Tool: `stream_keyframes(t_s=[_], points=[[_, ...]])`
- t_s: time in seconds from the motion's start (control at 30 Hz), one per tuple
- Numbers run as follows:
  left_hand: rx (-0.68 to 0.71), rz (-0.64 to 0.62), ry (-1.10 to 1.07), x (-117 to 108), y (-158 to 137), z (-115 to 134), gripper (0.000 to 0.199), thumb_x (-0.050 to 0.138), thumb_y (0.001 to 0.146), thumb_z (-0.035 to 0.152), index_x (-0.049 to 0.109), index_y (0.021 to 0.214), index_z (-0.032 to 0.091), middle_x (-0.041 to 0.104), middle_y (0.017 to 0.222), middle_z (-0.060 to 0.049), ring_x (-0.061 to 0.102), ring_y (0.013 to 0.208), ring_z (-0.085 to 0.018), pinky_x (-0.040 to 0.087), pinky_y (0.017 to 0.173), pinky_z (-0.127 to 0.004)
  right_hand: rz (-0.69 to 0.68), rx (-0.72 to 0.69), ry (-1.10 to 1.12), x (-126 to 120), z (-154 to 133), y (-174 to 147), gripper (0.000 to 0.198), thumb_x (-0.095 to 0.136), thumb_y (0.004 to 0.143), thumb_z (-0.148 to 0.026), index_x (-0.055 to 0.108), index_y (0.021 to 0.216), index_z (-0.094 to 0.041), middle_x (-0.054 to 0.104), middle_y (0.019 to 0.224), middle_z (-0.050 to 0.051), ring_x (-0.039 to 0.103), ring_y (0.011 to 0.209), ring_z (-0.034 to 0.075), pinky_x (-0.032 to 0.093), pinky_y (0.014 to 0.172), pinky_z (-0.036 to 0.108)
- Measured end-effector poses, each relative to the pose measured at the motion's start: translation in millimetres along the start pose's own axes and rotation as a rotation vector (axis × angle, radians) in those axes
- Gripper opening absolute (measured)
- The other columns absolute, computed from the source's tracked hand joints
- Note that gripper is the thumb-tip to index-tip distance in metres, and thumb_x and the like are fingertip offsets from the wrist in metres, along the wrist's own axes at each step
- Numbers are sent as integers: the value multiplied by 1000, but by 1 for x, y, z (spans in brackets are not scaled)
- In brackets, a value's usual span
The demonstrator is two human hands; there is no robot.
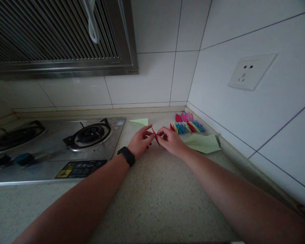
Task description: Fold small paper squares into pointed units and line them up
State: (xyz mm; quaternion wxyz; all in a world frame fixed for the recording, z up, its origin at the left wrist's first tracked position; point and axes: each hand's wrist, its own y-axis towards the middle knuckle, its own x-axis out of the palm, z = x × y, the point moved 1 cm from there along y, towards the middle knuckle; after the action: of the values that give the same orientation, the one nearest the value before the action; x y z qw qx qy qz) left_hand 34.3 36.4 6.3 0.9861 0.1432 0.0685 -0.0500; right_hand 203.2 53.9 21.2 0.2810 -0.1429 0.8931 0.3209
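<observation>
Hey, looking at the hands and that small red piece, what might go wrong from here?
The small red piece is pinched between the left hand and right hand, so uneven pressure might crease it.
The right hand is near the colourful pieces and might knock them.
The pale green sheet lies beside the right forearm, which could shift it.
</observation>
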Motion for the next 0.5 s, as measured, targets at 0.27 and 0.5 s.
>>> stream_keyframes(t_s=[0.27,0.5], points=[[339,86,382,-5,0,7,28,61,82,20,65,110,21,57,115,-9,60,90,-15,49,52,-17,102,-72,-335,-7,-9,-1,7,58,80,-25,58,87,-23,66,79,-1,53,57,11,33,56,24],[435,65,550,-11,3,11,15,59,87,24,72,94,23,67,97,-7,59,91,-19,49,63,-25,81,-59,-309,-8,-3,0,6,57,82,-25,61,87,-23,66,75,0,54,56,12,33,56,25]])
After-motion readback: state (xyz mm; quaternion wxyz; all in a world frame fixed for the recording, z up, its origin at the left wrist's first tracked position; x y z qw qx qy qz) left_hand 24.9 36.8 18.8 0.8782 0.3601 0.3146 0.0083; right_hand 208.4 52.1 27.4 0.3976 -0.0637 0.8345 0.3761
